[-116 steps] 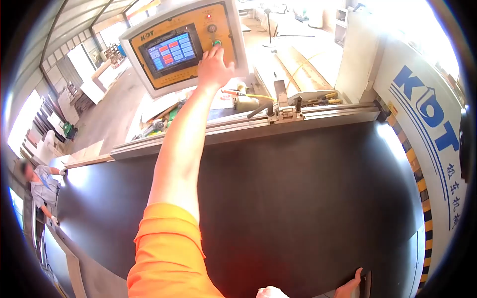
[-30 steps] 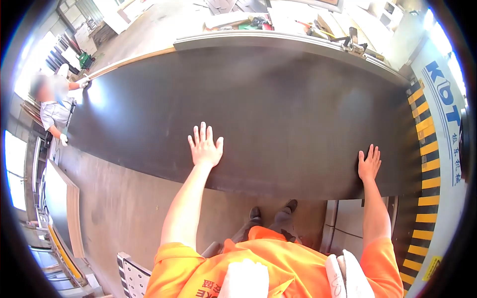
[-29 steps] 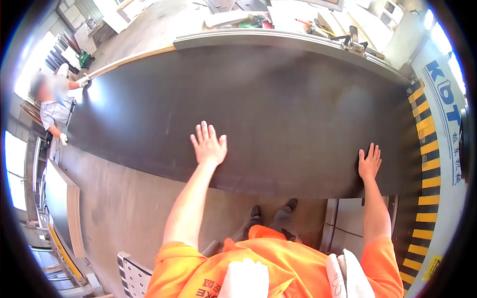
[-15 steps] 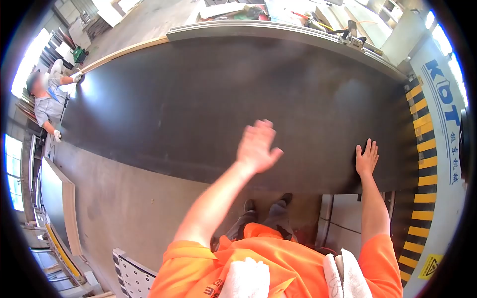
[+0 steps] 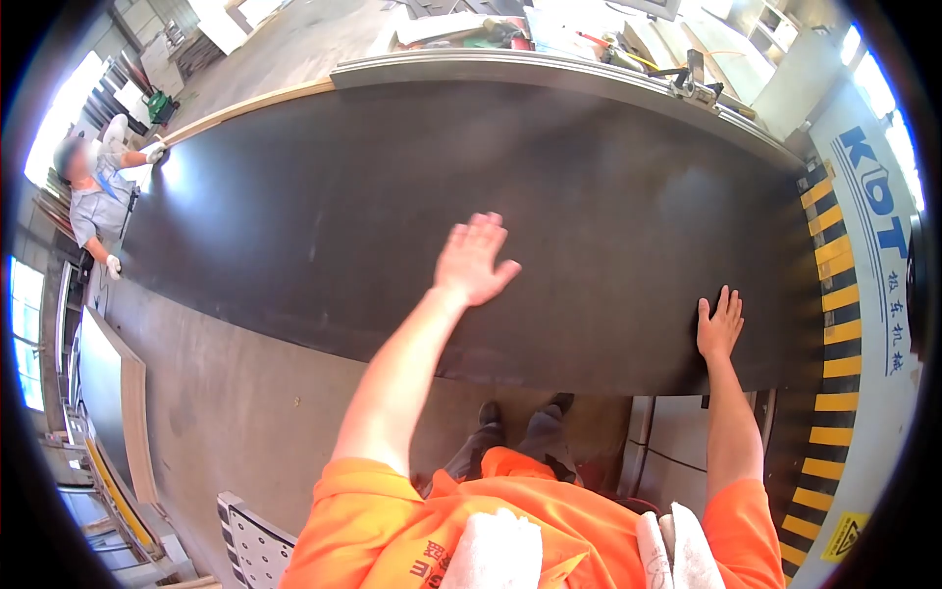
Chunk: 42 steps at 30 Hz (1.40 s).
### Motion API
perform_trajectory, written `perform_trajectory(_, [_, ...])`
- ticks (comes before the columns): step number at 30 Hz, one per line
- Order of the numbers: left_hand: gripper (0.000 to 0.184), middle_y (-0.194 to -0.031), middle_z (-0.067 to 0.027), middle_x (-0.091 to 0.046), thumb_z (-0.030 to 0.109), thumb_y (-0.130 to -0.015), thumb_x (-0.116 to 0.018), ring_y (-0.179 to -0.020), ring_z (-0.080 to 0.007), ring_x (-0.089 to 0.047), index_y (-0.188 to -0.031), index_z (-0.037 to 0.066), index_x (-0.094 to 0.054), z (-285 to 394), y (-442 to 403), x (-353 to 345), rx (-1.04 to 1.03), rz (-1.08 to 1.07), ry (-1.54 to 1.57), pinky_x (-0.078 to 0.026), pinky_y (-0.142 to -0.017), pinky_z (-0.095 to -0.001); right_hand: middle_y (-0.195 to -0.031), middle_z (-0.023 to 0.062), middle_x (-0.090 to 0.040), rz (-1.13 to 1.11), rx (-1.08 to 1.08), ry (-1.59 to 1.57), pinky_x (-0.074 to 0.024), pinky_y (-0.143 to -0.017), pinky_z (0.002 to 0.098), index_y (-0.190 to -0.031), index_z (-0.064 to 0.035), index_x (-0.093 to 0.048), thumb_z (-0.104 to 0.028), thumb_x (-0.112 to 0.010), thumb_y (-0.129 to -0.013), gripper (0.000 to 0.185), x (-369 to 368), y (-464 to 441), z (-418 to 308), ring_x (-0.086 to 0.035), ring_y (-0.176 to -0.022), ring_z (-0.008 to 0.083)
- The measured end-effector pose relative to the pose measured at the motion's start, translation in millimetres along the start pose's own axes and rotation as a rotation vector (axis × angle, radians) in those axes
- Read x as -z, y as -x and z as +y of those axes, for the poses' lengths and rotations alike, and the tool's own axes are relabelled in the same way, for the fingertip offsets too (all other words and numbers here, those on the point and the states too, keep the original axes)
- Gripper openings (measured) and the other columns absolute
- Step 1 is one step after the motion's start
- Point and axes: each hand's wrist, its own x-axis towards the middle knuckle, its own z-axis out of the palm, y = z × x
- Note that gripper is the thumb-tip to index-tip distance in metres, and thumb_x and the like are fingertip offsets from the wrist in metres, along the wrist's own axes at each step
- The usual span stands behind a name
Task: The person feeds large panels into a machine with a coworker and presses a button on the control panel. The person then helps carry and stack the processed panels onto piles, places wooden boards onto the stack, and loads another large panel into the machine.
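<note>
A long dark panel (image 5: 589,177) lies across the view, its far edge along a metal fence (image 5: 510,67). Over the middle of the panel is my left hand (image 5: 473,260), palm down with fingers outstretched and nothing in it; whether it touches the surface I cannot tell. My right hand (image 5: 720,322) rests flat on the panel near its right end, fingers spread. At the panel's far left end a co-worker (image 5: 96,196) in white gloves has both hands at its edge.
Black and yellow stripes (image 5: 836,334) border the machine housing (image 5: 873,216) on the right. A clamp (image 5: 695,83) sits on the fence, with tools behind it. Boards (image 5: 118,393) lean at the left, and a perforated plate (image 5: 257,550) stands at the lower left.
The control screen seen earliest has left the view, and my left hand came from its button down to the panel. Since then it has shifted right, then slightly back left and forward. My right hand stays near the right end.
</note>
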Motion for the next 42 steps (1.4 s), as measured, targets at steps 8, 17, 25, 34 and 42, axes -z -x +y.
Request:
perform_trajectory(8, [0.076,-0.159,-0.0213,-0.019,0.053,-0.098,-0.039,-0.149,-0.0337,-0.013,-0.147,-0.005,-0.033,-18.3,23.0,-14.2,0.349,0.183,-0.114,-0.011,-0.12,-0.0496,-0.161,0.0105,-0.019,0.018,0.005,-0.01,-0.0113,-0.12,0.0468,-0.154,-0.0148,-0.023,-0.054,-0.04,-0.098,0.071,-4.5,-2.9,3.1,-0.014,-0.149,0.0273])
perform_trajectory(17, [0.073,-0.159,-0.0129,-0.027,0.052,-0.089,-0.056,-0.149,-0.0282,-0.019,-0.143,0.003,-0.044,61.9,131.3,-3.7,-0.091,0.041,0.179,-0.013,-0.121,-0.0466,-0.161,0.0107,-0.018,0.013,0.017,-0.017,-0.0114,-0.12,0.0475,-0.154,-0.015,-0.024,-0.054,-0.039,-0.098,0.07,-5.0,-1.8,2.8,-0.014,-0.149,0.0279])
perform_trajectory(25, [0.073,-0.162,-0.009,-0.017,0.051,-0.099,-0.04,-0.15,-0.0251,-0.015,-0.15,0.0,-0.029,-178.9,244.4,5.5,0.806,0.154,-0.022,-0.012,-0.12,-0.0469,-0.161,0.0101,-0.02,0.049,0.028,-0.011,-0.0119,-0.12,0.0473,-0.154,-0.0165,-0.024,-0.056,-0.038,-0.098,0.07,-15.4,-5.7,7.2,-0.015,-0.149,0.0269])
perform_trajectory(34, [0.075,-0.155,-0.0226,-0.028,0.042,-0.082,-0.066,-0.144,-0.0404,-0.025,-0.135,-0.006,-0.046,73.9,197.1,12.9,0.09,0.058,0.329,-0.02,-0.117,-0.0529,-0.162,0.0095,-0.019,0.028,0.03,0.01,-0.0132,-0.119,0.0471,-0.155,-0.0169,-0.024,-0.059,-0.035,-0.098,0.071,-21.0,-10.0,10.3,-0.015,-0.149,0.0263])
perform_trajectory(42, [0.06,-0.144,-0.0183,-0.048,0.036,-0.087,-0.069,-0.135,-0.0333,-0.043,-0.136,0.005,-0.053,88.6,193.7,49.6,-0.127,-0.139,0.975,-0.033,-0.114,-0.0406,-0.161,0.0106,-0.021,0.058,0.066,0.021,-0.0162,-0.118,0.0489,-0.155,-0.0164,-0.025,-0.06,-0.035,-0.098,0.072,-32.0,-16.9,21.7,-0.018,-0.149,0.0282])
